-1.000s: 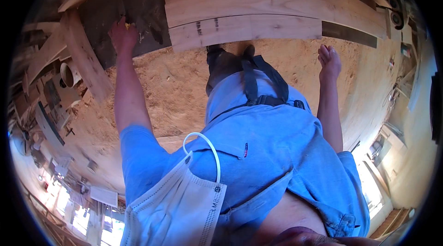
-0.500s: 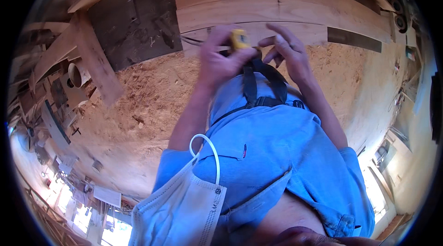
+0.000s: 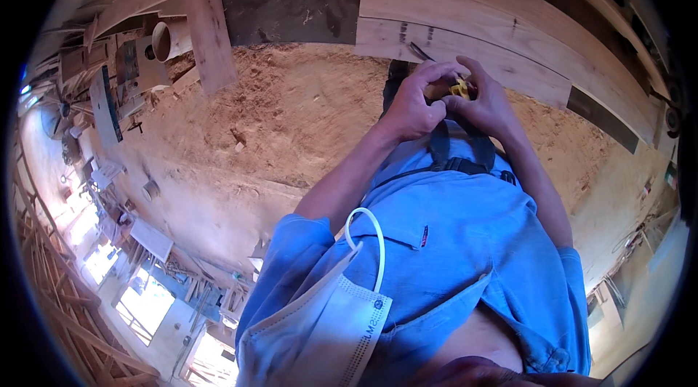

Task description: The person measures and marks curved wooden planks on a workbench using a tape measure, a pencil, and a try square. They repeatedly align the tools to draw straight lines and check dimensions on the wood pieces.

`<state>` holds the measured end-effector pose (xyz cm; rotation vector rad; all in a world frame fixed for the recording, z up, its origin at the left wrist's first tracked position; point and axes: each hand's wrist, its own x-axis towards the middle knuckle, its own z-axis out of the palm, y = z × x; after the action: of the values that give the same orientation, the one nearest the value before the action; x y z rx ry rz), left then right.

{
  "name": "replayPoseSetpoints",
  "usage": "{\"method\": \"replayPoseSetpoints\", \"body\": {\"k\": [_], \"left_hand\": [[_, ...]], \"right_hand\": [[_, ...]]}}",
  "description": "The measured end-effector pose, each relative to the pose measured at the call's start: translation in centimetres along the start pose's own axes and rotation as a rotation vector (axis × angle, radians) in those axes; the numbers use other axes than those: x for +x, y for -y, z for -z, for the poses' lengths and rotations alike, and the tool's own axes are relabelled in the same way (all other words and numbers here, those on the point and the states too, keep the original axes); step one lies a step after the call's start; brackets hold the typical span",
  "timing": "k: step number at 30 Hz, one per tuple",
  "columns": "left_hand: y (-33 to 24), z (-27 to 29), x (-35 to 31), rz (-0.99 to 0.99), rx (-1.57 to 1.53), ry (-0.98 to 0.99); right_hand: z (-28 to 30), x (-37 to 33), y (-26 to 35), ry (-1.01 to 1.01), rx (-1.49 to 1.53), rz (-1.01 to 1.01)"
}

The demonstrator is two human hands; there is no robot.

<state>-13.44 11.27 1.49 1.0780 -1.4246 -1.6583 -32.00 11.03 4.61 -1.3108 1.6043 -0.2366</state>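
Note:
Both of my hands meet in front of my waist, close to the near edge of the pale boards (image 3: 465,45). My right hand (image 3: 494,100) curls its thumb and fingers around a small yellow tape measure (image 3: 459,87), mostly covered by the fingers. My left hand (image 3: 414,107) is closed right beside it, its fingertips reaching toward the tape measure; whatever lies inside that hand is hidden. Just beyond the left fingers, a thin dark pointed thing (image 3: 418,51) shows at the board's edge, too small to name.
A dark panel (image 3: 291,2) adjoins the boards on the left, with an upright plank (image 3: 207,31) beside it. Sawdust (image 3: 291,118) covers the ground below. Offcuts and a round pipe opening (image 3: 161,42) stand farther left. A white mask (image 3: 313,329) hangs at my chest.
The tape measure was up in my left hand, with my right hand apart and its fingers spread. Now the hands are together around it. The view has shifted, moving the boards rightward.

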Motion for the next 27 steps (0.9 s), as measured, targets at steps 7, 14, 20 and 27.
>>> {"method": "replayPoseSetpoints", "body": {"k": [7,14,20,27], "left_hand": [[0.5,-0.5,-0.9,0.189,-0.073,-0.004],[1.8,7.8,1.0,0.070,-0.153,-0.378],[5.6,13.6,3.2,0.145,0.024,-0.609],[6.6,11.0,4.3,0.085,0.278,-0.742]], "right_hand": [[0.1,-0.8,0.3,0.076,-0.151,0.035],[4.8,-1.3,-5.7,-0.370,-0.346,-0.073],[7.7,-1.4,-9.6,-0.597,-0.438,-0.063],[7.8,-0.6,-11.8,-0.717,-0.551,-0.086]]}}
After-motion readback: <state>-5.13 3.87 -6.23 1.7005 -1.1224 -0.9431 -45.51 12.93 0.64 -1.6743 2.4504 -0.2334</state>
